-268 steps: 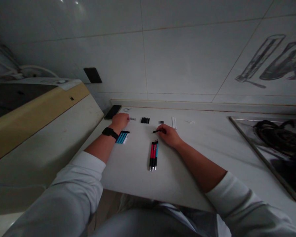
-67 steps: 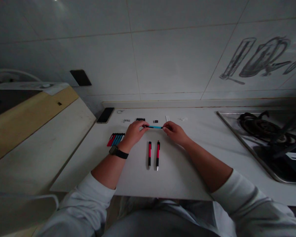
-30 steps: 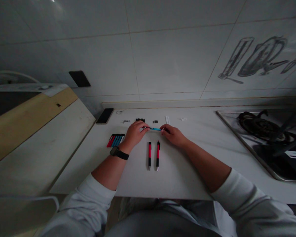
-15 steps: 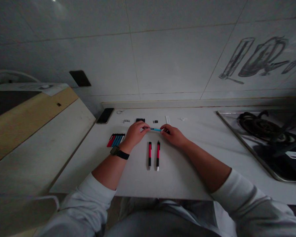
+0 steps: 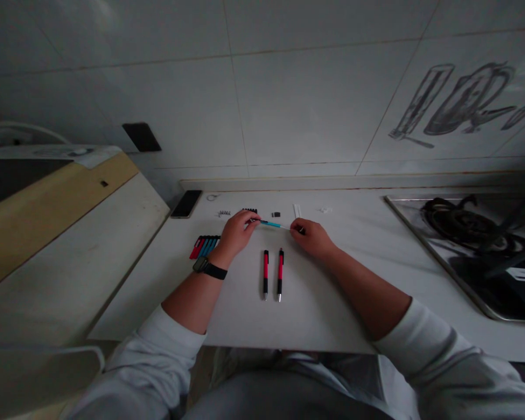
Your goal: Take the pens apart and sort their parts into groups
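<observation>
My left hand [image 5: 237,233] is closed in a pinch on the dark end of a blue pen barrel [image 5: 271,224], above the counter. From the barrel's right end a thin pale rod, perhaps a refill [image 5: 286,227], runs to my right hand [image 5: 312,237]. That hand's fingers are closed on the rod; a small dark part shows at them. Below the hands, two red pens with black grips, a left one [image 5: 266,275] and a right one [image 5: 280,275], lie side by side, tips toward me. Several red and blue barrels [image 5: 205,247] lie beside my left wrist.
Along the back of the white counter [image 5: 324,321] lie a phone [image 5: 186,204], springs [image 5: 224,213], black parts [image 5: 249,210], a small dark piece [image 5: 276,214], white sticks [image 5: 297,210] and small clear parts [image 5: 325,210]. A gas stove [image 5: 459,256] stands at right.
My hands have moved slightly apart. The blue barrel has shifted left with my left hand, and more of the thin rod shows between it and my right fingers.
</observation>
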The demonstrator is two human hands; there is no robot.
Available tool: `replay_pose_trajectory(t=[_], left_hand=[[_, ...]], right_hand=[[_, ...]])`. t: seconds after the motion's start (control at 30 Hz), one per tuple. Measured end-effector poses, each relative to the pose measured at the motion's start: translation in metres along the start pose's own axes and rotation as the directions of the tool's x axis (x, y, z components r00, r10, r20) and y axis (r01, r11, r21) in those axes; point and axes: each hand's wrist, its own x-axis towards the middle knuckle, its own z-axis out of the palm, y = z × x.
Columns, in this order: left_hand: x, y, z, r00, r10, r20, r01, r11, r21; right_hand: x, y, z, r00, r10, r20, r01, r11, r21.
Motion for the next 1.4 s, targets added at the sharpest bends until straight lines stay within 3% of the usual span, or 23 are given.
replay_pose_trajectory(t=[0.13, 0.23, 0.43, 0.67, 0.83, 1.03, 1.1, 1.2, 1.4], left_hand=[[0.001, -0.007, 0.002, 0.999, -0.028, 0.019, 0.028, 0.999, 0.033], [0.0, -0.007, 0.005, 0.998, -0.018, 0.061, 0.015, 0.999, 0.041], [-0.004, 0.006, 0.006, 0.989, 0.069, 0.13, -0.081, 0.993, 0.087], [-0.005, 0.02, 0.001, 0.986, 0.134, 0.102, -0.144, 0.983, 0.109], [0.0, 0.019, -0.014, 1.0, -0.011, 0.022, 0.01, 0.999, 0.042], [0.009, 0.006, -0.056, 0.987, -0.16, -0.03, 0.16, 0.987, 0.01], [0.01, -0.003, -0.069, 0.978, -0.208, 0.012, 0.208, 0.978, 0.022], [0.008, -0.023, -0.079, 0.95, -0.262, 0.17, 0.257, 0.965, 0.052], [0.001, -0.047, -0.077, 0.837, -0.381, 0.393, 0.324, 0.923, 0.207]], right_hand=[[0.0, -0.002, -0.003, 0.998, 0.032, -0.053, -0.036, 0.996, -0.081], [-0.002, -0.005, -0.001, 0.999, 0.039, -0.029, -0.041, 0.995, -0.087], [-0.004, -0.005, 0.004, 0.999, 0.038, 0.027, -0.035, 0.995, -0.092], [-0.003, -0.002, 0.006, 0.999, 0.013, 0.05, -0.007, 0.994, -0.113], [-0.003, -0.003, 0.005, 0.998, 0.016, 0.054, -0.01, 0.992, -0.122], [-0.002, -0.001, 0.004, 0.997, 0.016, 0.074, -0.009, 0.995, -0.097], [-0.002, 0.0, 0.003, 0.997, 0.01, 0.07, -0.004, 0.996, -0.093], [-0.002, 0.0, 0.003, 0.998, -0.008, 0.067, 0.014, 0.995, -0.095], [-0.003, 0.0, 0.004, 0.997, 0.008, 0.071, -0.001, 0.994, -0.107]])
